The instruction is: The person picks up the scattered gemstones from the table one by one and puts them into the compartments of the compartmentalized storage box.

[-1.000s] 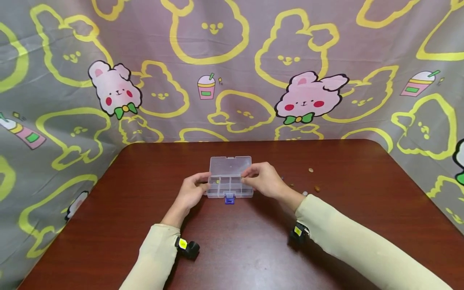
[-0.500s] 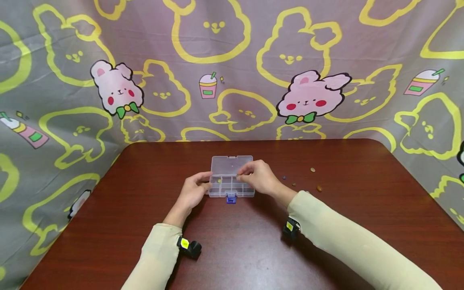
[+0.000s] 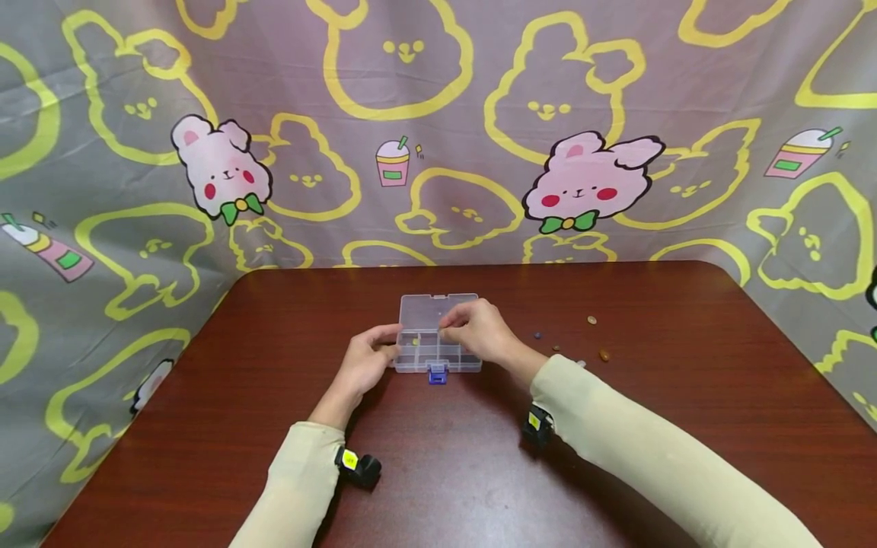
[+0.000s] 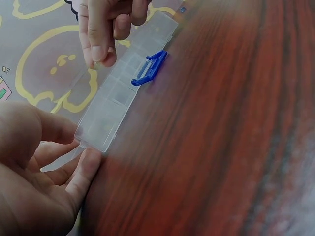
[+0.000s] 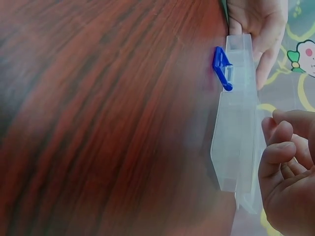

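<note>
Box (image 3: 411,369), clear plastic, divided, sits just under the right fingertips and directly to the right of the left ones. Its long axis runs sideways from the left fingers toward the right hand (image 3: 477,331). Right fingertips hang over the back row, around mid-length, near the hinge; the right hand is the nearer one to the inner compartments. Lid (image 3: 418,310) stands raised behind those fingertips; blue latch (image 3: 437,377) hangs at the front, on the near side of them.

Left hand (image 3: 363,361) grips the box's left end, thumb on one side, fingers on the other. Right fingers curl in, thumb and index drawn close together; cannot tell whether anything small is pinched there. Right hand comes in from the right, forearm slanting across, wrist above the table (image 3: 438,479), fingertips aimed left.

Yellow-green piece (image 3: 415,342) lies in a back-row compartment, left of the right fingertips and just right of the left fingers. Loose pieces lie right of the right fingers, past the hand: dark blue bead (image 3: 537,336), orange-brown piece (image 3: 604,355), pale round piece (image 3: 592,320).
</note>
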The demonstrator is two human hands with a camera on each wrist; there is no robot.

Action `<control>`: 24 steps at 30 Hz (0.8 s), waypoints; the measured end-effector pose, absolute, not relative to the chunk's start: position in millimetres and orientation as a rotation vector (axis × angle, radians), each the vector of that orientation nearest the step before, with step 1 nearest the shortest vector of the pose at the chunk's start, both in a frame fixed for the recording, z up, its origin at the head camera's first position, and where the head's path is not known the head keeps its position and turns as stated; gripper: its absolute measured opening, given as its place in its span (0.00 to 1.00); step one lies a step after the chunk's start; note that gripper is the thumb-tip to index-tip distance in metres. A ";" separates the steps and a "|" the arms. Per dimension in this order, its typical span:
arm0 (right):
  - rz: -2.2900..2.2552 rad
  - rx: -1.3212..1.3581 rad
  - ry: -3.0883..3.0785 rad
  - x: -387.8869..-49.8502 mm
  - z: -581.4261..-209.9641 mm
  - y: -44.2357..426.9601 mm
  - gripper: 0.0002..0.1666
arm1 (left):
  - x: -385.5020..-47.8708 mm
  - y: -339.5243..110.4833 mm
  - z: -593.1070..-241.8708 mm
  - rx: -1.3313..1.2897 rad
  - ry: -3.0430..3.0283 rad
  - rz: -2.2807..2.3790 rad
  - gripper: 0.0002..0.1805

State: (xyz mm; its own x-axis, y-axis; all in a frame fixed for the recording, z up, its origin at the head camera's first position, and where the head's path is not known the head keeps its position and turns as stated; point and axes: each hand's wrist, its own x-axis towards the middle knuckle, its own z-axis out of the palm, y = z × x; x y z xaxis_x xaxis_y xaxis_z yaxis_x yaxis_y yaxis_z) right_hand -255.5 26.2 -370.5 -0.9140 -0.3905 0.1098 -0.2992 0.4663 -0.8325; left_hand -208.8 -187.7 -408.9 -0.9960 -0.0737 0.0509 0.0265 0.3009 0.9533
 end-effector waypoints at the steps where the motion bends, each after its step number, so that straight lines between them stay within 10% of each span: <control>1: -1.452 -0.617 2.604 -255.6 -370.3 25.1 0.03 | -208.9 -187.6 -408.8 0.046 -2.462 -1.809 0.21; 24: -1.412 -0.618 2.599 -256.6 -372.2 10.1 0.03 | -208.8 -187.0 -407.8 0.047 -2.456 -1.836 0.21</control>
State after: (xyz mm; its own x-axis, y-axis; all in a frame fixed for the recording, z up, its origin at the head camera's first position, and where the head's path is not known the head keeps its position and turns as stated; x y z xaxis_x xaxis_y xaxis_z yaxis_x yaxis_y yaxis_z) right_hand -256.6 10.1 -372.2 -0.9094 -0.4068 0.0874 -0.2946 0.4814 -0.8255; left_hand -208.8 -187.0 -407.8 -0.9967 -0.0691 0.0416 0.0204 0.2838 0.9587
